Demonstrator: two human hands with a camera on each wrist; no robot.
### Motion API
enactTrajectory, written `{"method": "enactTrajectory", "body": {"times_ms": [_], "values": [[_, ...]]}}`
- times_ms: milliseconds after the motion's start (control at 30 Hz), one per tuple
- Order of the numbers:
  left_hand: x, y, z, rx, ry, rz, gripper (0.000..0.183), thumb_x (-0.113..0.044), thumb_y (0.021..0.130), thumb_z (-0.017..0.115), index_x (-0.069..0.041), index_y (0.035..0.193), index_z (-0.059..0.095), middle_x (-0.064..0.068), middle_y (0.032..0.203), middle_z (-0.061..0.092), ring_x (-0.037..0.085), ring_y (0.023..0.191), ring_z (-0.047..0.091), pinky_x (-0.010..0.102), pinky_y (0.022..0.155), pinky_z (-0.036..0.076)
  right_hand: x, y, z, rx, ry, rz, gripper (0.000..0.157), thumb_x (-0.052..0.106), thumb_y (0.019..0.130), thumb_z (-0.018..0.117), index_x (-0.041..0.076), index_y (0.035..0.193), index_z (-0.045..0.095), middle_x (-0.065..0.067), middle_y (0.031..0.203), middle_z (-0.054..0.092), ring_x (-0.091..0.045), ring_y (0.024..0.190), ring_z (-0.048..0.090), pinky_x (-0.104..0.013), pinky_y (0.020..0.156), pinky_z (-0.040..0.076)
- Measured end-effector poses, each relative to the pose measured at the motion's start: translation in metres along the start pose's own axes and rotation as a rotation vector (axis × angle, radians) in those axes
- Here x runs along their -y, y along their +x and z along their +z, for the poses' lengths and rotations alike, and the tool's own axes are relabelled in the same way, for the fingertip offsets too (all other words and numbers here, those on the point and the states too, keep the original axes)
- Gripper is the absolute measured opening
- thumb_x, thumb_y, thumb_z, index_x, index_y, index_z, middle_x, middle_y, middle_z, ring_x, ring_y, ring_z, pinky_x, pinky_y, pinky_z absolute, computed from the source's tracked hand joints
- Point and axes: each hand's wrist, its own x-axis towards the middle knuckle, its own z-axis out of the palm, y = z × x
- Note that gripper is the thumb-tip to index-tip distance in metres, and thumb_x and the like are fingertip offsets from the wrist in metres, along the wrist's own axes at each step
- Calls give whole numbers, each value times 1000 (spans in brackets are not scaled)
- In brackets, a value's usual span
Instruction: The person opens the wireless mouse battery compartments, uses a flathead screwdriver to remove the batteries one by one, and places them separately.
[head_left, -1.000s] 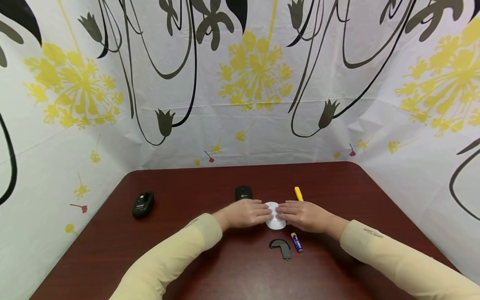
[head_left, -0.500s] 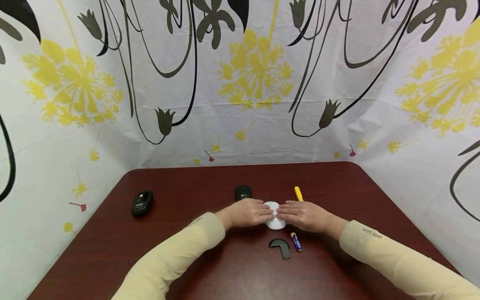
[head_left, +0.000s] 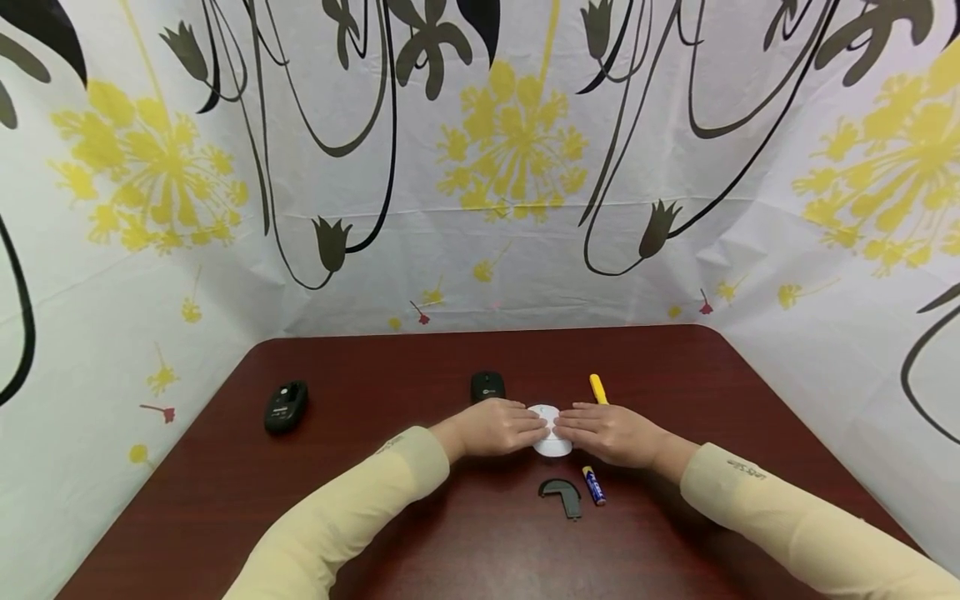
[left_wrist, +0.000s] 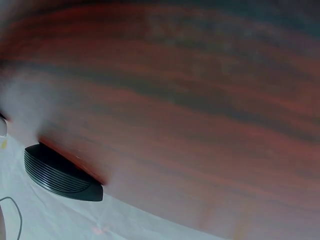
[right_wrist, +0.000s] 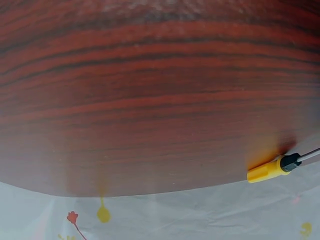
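Between my two hands a round white object [head_left: 552,447] sits on the table, its top partly hidden under the fingers; its exact kind is unclear. From the left, my left hand [head_left: 498,427] lays nearly straight fingers on it. My right hand [head_left: 611,432] does the same from the right, so the fingertips of both almost meet. Just beyond the left hand is a black computer mouse [head_left: 487,385], whose ribbed side shows in the left wrist view. Past the right hand lies a screwdriver with a yellow handle [right_wrist: 267,171].
Nearer the person lie a blue battery [head_left: 593,486] and a dark grey hook-shaped piece [head_left: 562,497]. A black mouse-like object [head_left: 286,407] is at the left of the brown table [head_left: 375,367]. Patterned white cloth [head_left: 450,283] hangs behind the table.
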Motion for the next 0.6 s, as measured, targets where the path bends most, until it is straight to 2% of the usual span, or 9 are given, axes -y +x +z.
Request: {"method": "enactTrajectory", "body": {"times_ms": [367,600], "values": [[2,-8,-7,-72,-10,-22,32,-16,98,59,-4,127,63,7,122,66,11,108,63,24,93,49,4,5,-3,-6,-47,43,38,16,107,34,-4,124,61,-15,120,66,-24,111,62,-41,90,53],[0,-11,-14,-111,-31,-87,34,-15,95,63,-3,127,62,7,123,65,12,108,63,24,92,50,7,13,-6,-69,-67,68,37,11,106,33,-6,126,59,-18,122,64,-25,110,63,-40,89,54]]}}
